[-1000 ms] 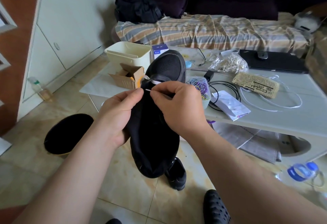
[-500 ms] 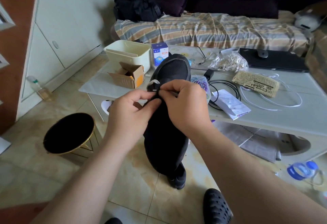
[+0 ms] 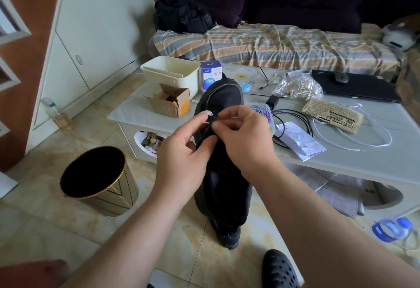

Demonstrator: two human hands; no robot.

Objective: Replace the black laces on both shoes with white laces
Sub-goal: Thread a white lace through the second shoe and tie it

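A black shoe (image 3: 223,183) is held up in front of me, toe pointing away toward the table. My left hand (image 3: 181,151) pinches the shoe's eyelet edge near the toe end. My right hand (image 3: 245,137) pinches the thin tip of a white lace (image 3: 205,113) at that same edge; a short loop of the lace shows above my left fingers. A second black shoe (image 3: 228,234) stands on the floor below, mostly hidden by the held shoe. Another white lace (image 3: 354,145) lies in loose loops on the table (image 3: 341,160) to the right.
The low white table carries a cream bin (image 3: 172,75), an open cardboard box (image 3: 170,102), a blue-white carton (image 3: 211,74), black cables (image 3: 293,120), a folded leaflet (image 3: 300,141), a newspaper packet (image 3: 333,118) and a laptop (image 3: 354,88). A gold-rimmed waste bin (image 3: 95,178) stands on the floor left.
The view shifted, so the shoe and both hands sit further right and higher in frame. My hands have closed together at the eyelet edge, and less white lace shows than before.
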